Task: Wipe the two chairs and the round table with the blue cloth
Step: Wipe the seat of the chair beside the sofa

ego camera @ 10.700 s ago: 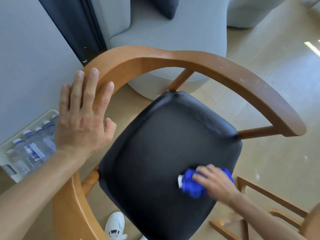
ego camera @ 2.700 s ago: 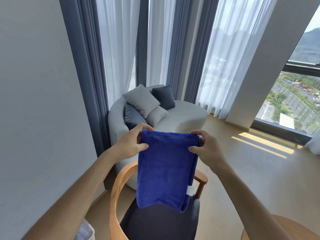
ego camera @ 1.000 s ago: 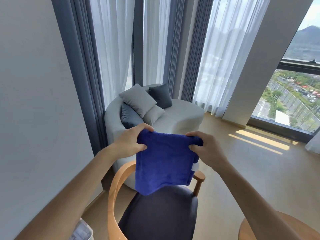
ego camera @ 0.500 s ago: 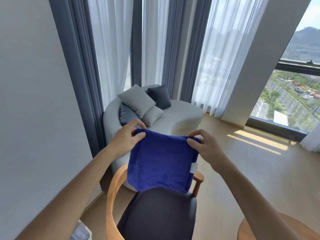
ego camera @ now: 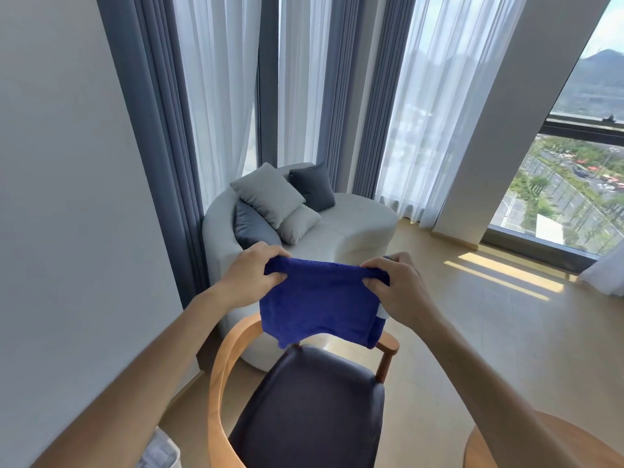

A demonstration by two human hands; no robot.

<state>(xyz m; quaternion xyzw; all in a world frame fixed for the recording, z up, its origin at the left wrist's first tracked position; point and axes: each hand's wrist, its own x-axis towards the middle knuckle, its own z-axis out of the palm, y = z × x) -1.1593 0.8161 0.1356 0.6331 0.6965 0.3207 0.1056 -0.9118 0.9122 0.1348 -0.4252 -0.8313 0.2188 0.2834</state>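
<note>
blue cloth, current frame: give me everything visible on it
The blue cloth is a deep blue, terry-like towel, folded over so it hangs as a short, roughly square panel. A small white tag shows at its right edge. The left hand and right hand each pinch an upper corner, holding the top edge stretched between them in the air. Its lower edge hangs above the chair, whose seat is dark; whether they touch is unclear.

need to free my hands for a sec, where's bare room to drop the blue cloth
The dark chair seat, inside the curved wooden armrest, is bare and lies under the blue cloth that the left hand and right hand hold. The sofa's right half is free; its left end is crowded with cushions.
</note>
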